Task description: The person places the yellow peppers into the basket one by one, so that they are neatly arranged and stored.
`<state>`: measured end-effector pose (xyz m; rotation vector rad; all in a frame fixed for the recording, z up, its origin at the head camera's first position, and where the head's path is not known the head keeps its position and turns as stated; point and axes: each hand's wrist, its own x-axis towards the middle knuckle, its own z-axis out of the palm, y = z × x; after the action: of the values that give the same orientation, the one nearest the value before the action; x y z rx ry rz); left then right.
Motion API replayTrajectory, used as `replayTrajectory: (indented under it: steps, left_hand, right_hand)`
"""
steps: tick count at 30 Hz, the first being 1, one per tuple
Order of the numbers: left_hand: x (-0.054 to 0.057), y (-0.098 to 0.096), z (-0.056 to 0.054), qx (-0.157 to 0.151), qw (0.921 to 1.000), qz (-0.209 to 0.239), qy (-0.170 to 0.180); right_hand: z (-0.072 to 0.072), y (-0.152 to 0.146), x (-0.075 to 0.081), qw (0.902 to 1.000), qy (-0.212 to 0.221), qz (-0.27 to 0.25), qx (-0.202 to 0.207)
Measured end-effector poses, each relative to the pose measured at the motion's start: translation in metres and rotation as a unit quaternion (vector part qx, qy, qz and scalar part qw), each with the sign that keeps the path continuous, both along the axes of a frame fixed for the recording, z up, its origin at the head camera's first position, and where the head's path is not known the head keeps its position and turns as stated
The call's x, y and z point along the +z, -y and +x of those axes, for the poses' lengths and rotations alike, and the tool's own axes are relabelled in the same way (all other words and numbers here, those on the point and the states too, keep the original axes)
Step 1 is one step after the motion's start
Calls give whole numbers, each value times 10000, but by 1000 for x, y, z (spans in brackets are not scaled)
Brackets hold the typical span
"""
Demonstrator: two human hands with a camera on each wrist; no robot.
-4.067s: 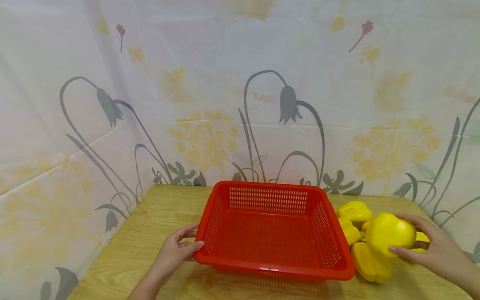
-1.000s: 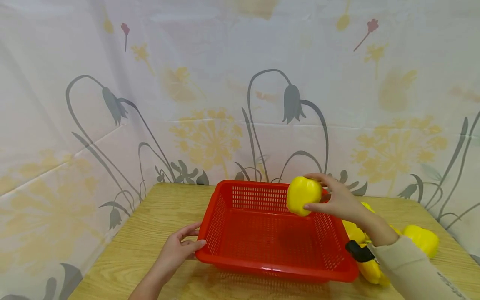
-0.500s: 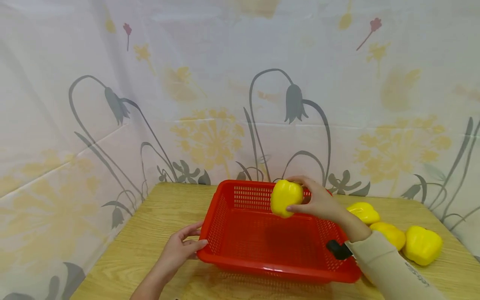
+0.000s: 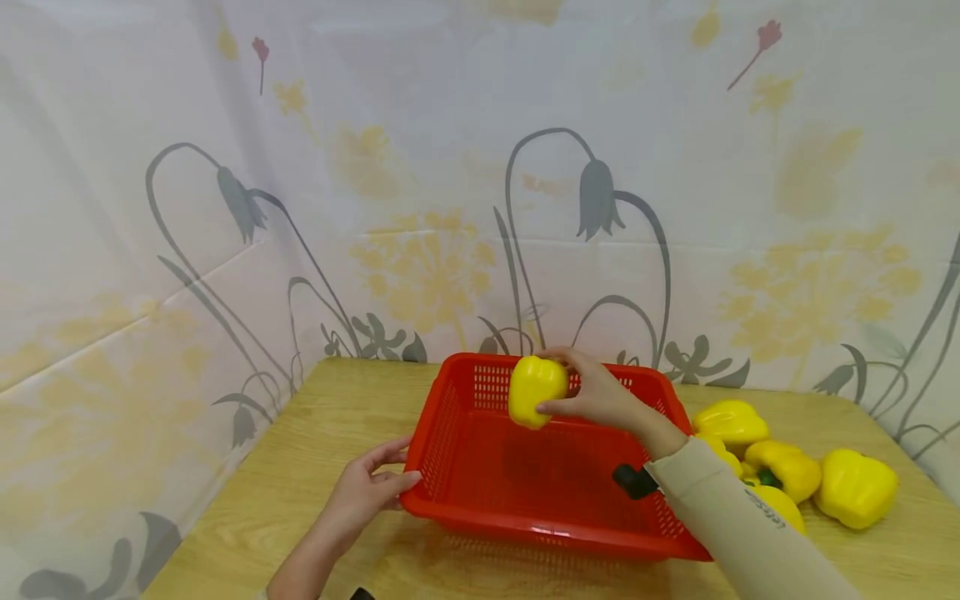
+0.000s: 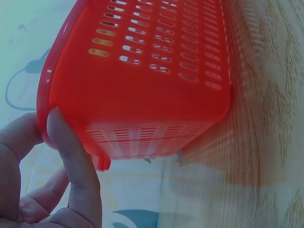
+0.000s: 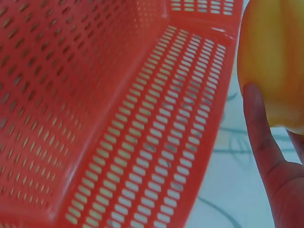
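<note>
A red plastic basket (image 4: 555,533) with slotted walls stands on the wooden table, and nothing lies in the part of it that shows. My left hand (image 4: 362,492) pinches its rim at the left front corner; the left wrist view shows the thumb (image 5: 71,152) against the rim. Above the basket, toward its back, my right hand (image 4: 600,396) holds a yellow bell pepper (image 4: 536,392) between thumb and fingers. In the right wrist view that bell pepper (image 6: 273,61) is partly cut off at the edge, over the slotted wall.
Several more yellow bell peppers (image 4: 857,489) lie on the table (image 4: 300,433) to the right of the basket, some partly hidden by the right sleeve (image 4: 738,508). A flower-printed cloth (image 4: 435,167) hangs behind the table.
My right hand has lifted the bell pepper from the pile at the right and carried it left over the basket. The left hand keeps its hold on the rim.
</note>
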<state>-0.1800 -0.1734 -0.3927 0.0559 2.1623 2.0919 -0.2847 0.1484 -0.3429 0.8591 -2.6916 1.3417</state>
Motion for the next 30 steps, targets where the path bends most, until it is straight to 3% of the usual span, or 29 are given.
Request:
replayTrajectory:
  steps: [9,20,30]
  left_hand:
    - [3,-3,-4,-109,9999,65,14]
    - [1,-1,-5,9,9999,-83,75]
    - [1,2,-2,-1,9999,-14,118]
  right_hand:
    - [-19,21,-12,9990,308,198,249]
    - [-37,56,-38,9949,571,406,722]
    - [-47,76,-62,9932,542,749,706]
